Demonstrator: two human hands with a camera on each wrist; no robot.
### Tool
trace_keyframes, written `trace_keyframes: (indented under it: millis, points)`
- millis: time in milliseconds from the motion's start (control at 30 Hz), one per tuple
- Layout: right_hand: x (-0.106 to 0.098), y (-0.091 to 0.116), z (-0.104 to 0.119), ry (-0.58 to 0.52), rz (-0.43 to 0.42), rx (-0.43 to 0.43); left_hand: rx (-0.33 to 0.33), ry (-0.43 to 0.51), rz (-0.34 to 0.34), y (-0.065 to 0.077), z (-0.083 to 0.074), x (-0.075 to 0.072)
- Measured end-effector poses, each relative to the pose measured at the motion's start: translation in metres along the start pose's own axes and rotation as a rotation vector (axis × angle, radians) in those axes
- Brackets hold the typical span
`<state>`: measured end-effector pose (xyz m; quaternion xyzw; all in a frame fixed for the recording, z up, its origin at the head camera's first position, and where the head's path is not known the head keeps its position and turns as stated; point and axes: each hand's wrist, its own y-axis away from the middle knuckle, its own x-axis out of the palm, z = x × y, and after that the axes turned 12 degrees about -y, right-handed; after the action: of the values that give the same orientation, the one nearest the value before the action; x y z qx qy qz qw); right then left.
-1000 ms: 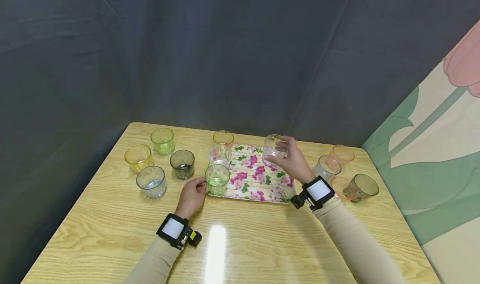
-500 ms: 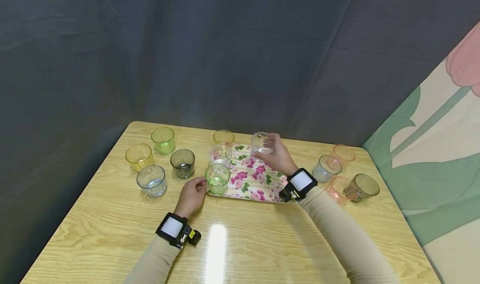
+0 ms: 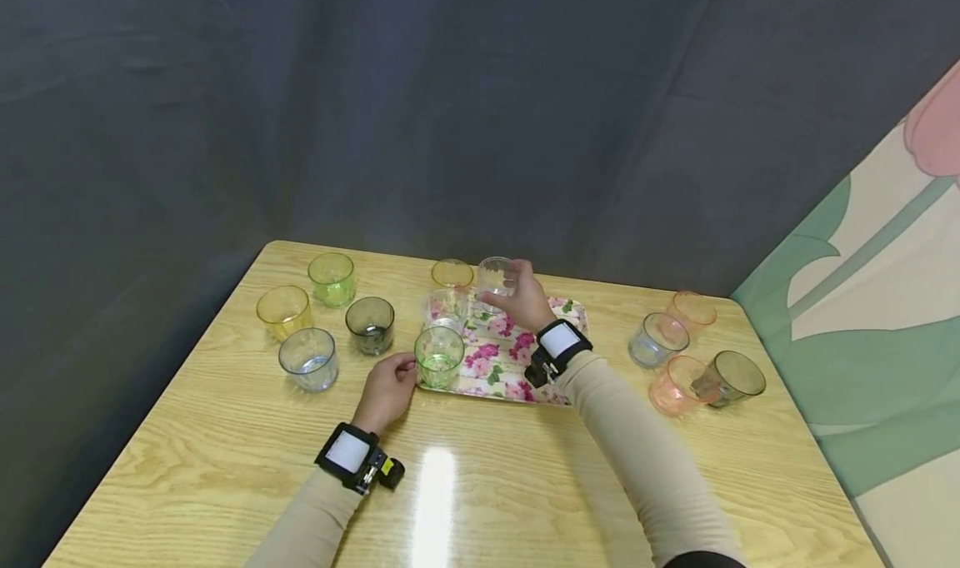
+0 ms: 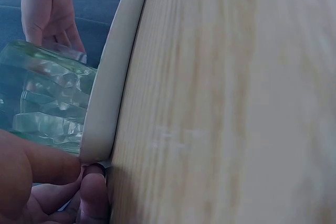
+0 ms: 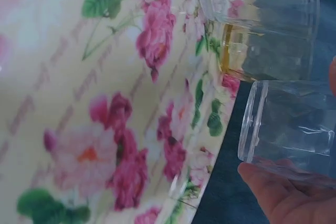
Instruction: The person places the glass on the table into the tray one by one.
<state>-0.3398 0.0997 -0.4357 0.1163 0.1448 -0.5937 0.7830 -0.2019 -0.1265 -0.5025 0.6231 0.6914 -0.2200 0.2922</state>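
My right hand point(image 3: 527, 301) grips a clear glass point(image 3: 492, 278) by its side, above the back edge of a floral tray point(image 3: 504, 366). In the right wrist view this clear glass point(image 5: 294, 124) hangs upright, its base apart from the tray surface. My left hand point(image 3: 386, 391) pinches the tray's front left corner; in the left wrist view the thumb point(image 4: 55, 167) lies on the cream rim point(image 4: 107, 87). A green glass point(image 3: 439, 370), another clear glass point(image 3: 447, 311) and an amber-rimmed glass point(image 3: 452, 276) form a row along the tray's left side.
To the left on the wooden table point(image 3: 300, 476) stand a green tumbler point(image 3: 332, 283), a yellow tumbler point(image 3: 284, 316), a grey tumbler point(image 3: 370, 328) and a bluish tumbler point(image 3: 309, 361). At right are a bluish-clear glass point(image 3: 658, 341), two pinkish-orange glasses point(image 3: 677, 391) and a smoky glass point(image 3: 733, 381).
My right hand has carried the clear glass leftward across the tray, close to the amber-rimmed glass. The left hand has stayed at the tray corner.
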Motion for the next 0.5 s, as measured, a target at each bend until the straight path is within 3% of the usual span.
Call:
trace_keyframes:
  millis: [500]
  points:
    - [0.009, -0.016, -0.019, -0.049, -0.031, 0.078, 0.002, -0.009, -0.009, -0.003, 0.002, 0.003]
